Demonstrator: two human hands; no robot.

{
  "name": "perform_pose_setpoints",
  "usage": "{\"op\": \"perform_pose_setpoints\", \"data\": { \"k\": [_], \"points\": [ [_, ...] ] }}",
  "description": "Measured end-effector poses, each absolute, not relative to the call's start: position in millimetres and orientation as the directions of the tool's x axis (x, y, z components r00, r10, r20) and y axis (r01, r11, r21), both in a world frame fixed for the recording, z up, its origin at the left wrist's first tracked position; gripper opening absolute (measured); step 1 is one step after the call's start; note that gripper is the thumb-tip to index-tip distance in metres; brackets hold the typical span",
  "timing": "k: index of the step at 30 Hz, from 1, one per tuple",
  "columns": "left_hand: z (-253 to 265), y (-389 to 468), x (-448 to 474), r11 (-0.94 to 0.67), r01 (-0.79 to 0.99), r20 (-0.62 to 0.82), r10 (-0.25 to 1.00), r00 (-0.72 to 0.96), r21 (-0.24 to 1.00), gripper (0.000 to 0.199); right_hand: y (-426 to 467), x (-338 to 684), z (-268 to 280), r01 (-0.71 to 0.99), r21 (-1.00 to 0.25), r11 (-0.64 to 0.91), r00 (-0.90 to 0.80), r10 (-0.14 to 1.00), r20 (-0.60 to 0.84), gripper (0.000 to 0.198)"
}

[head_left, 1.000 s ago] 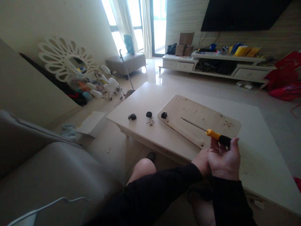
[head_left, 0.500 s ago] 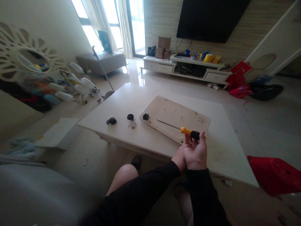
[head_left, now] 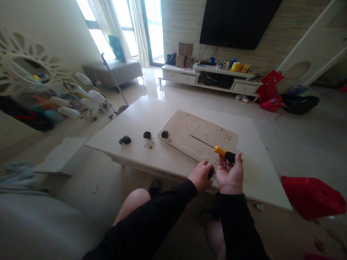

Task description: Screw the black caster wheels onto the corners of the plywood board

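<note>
on the table (head_left: 256, 169): board (head_left: 195, 139), centrally placed. on the board's near left corner, first caster (head_left: 165, 134); to its left, toward the table's left corner, second caster (head_left: 147, 135), then third caster (head_left: 126, 139). before the second, screws (head_left: 150, 147). over the board, screwdriver (head_left: 221, 151) in right grip (head_left: 230, 177); at the table's near edge, left grip (head_left: 201, 176) with fourth caster (head_left: 210, 173).

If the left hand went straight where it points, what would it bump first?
Probably the right hand, holding the screwdriver, just past the black caster in the left hand; depth is unclear.
</note>
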State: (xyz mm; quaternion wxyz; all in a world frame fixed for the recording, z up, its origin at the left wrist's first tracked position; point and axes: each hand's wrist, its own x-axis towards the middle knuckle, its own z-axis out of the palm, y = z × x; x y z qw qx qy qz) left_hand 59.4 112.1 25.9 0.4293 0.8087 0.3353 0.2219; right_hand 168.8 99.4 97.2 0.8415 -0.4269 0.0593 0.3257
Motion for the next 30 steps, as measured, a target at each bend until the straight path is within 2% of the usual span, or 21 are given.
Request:
{"op": "perform_pose_setpoints", "data": {
  "k": [5, 9, 12, 16, 20, 23, 30],
  "points": [
    [24.8, 134.8, 32.6, -0.411, 0.459, 0.061, 0.793, 0.606, 0.787, 0.044, 98.7, 179.3, 102.5, -0.536, -0.713, 0.452, 0.822, 0.473, -0.318, 0.051],
    [30.6, 153.0, 14.6, -0.338, 0.516, 0.06, 0.875, 0.481, 0.788, 0.057, 94.9, 194.7, 103.4, -0.361, -0.797, 0.485, 0.907, 0.381, -0.179, 0.067],
    [38.3, 167.6, 10.6, -0.279, 0.548, 0.028, 0.906, 0.422, 0.789, 0.046, 82.5, 208.2, 96.7, -0.211, -0.855, 0.474, 0.949, 0.309, -0.062, 0.072],
    [41.7, 186.6, 15.1, -0.314, 0.442, 0.079, 0.877, 0.473, 0.84, 0.033, 58.1, 227.4, 81.8, -0.065, -0.895, 0.441, 0.969, 0.242, 0.049, 0.066],
    [32.6, 196.6, 24.7, -0.356, 0.353, 0.154, 0.859, 0.488, 0.865, 0.038, 49.7, 246.3, 73.4, -0.025, -0.903, 0.429, 0.98, 0.188, 0.062, 0.06],
    [25.4, 197.9, 36.8, -0.328, 0.293, 0.137, 0.843, 0.521, 0.898, 0.038, 54.3, 258.0, 75.7, 0.015, -0.897, 0.442, 0.972, 0.204, 0.117, 0.058],
    [21.0, 195.7, 73.7, -0.426, 0.248, 0.159, 0.719, 0.677, 0.87, 0.036, 54.9, 271.3, 79.2, 0.081, -0.908, 0.411, 0.959, 0.216, 0.184, 0.056]
  ]
}}
